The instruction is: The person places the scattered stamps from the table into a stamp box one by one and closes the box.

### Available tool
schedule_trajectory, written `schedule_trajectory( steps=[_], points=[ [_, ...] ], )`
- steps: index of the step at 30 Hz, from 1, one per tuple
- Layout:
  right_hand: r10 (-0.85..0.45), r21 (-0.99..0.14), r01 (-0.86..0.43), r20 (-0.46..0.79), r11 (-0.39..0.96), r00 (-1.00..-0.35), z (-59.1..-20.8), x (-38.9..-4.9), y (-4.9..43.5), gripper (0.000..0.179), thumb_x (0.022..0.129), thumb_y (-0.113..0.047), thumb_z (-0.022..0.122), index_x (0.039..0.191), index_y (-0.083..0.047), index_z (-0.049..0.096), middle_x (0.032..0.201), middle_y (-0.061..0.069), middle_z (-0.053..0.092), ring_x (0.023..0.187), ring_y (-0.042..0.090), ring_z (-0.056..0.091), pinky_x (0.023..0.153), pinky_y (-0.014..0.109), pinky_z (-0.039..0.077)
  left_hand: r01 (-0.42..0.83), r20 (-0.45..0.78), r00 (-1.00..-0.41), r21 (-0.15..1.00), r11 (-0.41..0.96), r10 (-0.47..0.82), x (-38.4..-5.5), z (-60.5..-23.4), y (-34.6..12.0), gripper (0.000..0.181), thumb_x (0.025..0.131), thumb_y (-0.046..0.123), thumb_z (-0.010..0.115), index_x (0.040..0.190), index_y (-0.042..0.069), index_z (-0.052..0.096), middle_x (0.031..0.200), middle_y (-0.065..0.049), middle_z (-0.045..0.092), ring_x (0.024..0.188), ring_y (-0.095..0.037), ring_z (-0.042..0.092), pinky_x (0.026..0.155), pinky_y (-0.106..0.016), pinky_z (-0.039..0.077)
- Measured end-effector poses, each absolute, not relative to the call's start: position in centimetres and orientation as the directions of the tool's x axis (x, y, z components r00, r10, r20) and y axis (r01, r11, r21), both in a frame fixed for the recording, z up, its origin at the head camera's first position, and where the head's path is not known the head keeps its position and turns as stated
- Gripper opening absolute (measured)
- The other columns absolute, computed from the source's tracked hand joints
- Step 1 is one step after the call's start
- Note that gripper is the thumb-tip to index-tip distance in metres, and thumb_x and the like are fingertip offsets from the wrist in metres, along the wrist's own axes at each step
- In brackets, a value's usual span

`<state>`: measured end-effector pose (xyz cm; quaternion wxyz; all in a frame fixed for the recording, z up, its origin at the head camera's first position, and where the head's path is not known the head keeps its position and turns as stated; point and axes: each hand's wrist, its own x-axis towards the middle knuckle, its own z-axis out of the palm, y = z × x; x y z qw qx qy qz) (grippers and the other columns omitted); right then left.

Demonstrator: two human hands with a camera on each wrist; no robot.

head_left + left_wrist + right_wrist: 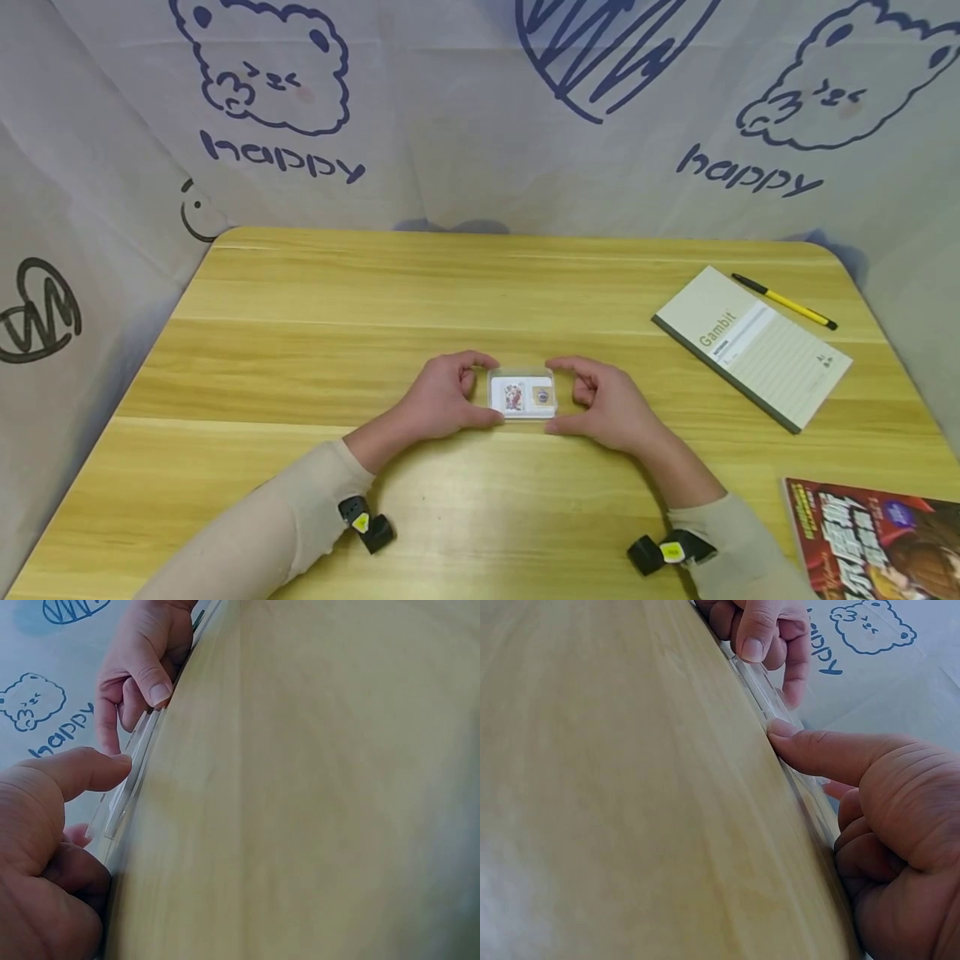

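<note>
A small clear plastic case (528, 414) with a white insert lies flat at the middle of the table, two small stamp-like pictures showing inside. My left hand (444, 398) grips its left end, thumb at the near corner and index finger at the far one. At the opposite end my right hand (604, 405) holds it the same way, the other fingers curled in. Seen edge-on in the left wrist view, the case (133, 780) shows a clear layer beside a white one. The right wrist view has my right thumb on the long near edge of the case (759, 686).
Right of the hands lies a notebook (750, 350) marked "Gambit", with a yellow and black pen (787, 303) beyond it. A colourful magazine (870, 533) sits at the near right edge of the wooden table (315, 292). White cloth (450, 125) with drawn bears hangs behind.
</note>
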<state>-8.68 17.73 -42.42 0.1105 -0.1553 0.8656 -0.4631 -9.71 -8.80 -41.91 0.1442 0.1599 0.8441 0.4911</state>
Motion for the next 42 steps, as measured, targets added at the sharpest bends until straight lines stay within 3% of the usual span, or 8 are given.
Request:
schedule_trajectory(
  steps=[19,42],
  points=[
    [-0.366,-0.841,-0.155,-0.055,0.519,-0.929,-42.48,-8.58,17.78,0.062,0.066,-0.019,0.095,0.122,-0.013,0.069,0.061,-0.006,0.033,0.057,0.011,0.033,0.072,0.035,0.040,0.116,-0.124,-0.890,0.869,0.481,0.439,-9.70,-41.52,-8.86,0.062,0.065,0.014,0.095,0.120,0.006,0.066,0.062,0.003,0.036,0.053,-0.011,0.032,0.053,-0.026,0.030],
    [-0.368,-0.844,-0.154,-0.056,0.515,-0.928,-42.39,-8.52,17.74,0.061,0.066,-0.019,0.096,0.120,-0.009,0.070,0.061,-0.005,0.033,0.057,0.011,0.033,0.070,0.033,0.039,0.208,-0.089,-0.885,0.802,0.559,0.457,-9.45,-41.58,-8.71,0.065,0.066,0.017,0.095,0.122,0.006,0.065,0.064,0.001,0.044,0.054,-0.010,0.037,0.051,-0.025,0.033]
  ],
)
